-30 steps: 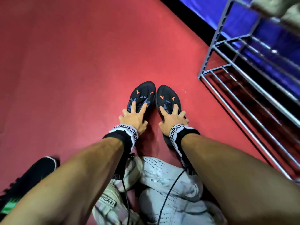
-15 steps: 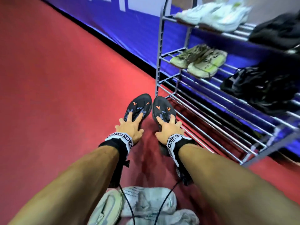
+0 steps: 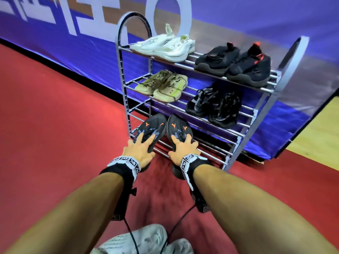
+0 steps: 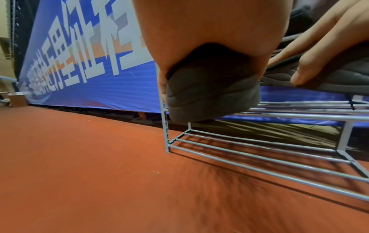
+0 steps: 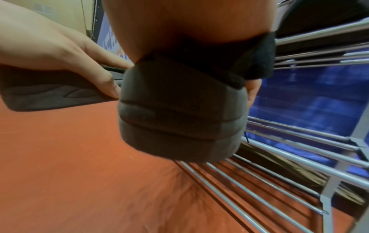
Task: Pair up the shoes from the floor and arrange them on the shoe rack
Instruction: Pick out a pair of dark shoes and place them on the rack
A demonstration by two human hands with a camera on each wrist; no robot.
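Observation:
A pair of black shoes with orange marks is held side by side, toes pointing into the grey metal shoe rack (image 3: pixel 271 92). My left hand (image 3: pixel 140 148) grips the left black shoe (image 3: pixel 152 126) from above. My right hand (image 3: pixel 183 148) grips the right black shoe (image 3: pixel 178 126) the same way. Both toes are over the third shelf's bars (image 3: pixel 211 143) at its left end, while the heels stick out in front of the rack. The left wrist view shows the left shoe's heel (image 4: pixel 213 94) in the air above the lowest shelf (image 4: pixel 259 151). The right shoe's heel (image 5: pixel 179 118) fills the right wrist view.
The top shelf holds a white pair (image 3: pixel 165 46) and a black-and-red pair (image 3: pixel 236 63). On the second shelf sit a tan pair (image 3: pixel 163 85) and a black mesh pair (image 3: pixel 214 105). White shoes (image 3: pixel 139 241) lie on the red floor (image 3: pixel 55 143) near me. A blue banner (image 3: pixel 73 57) runs behind the rack.
Both hands have lifted the black pair off the floor and carried it forward to the rack. The view has tilted up, showing the whole rack.

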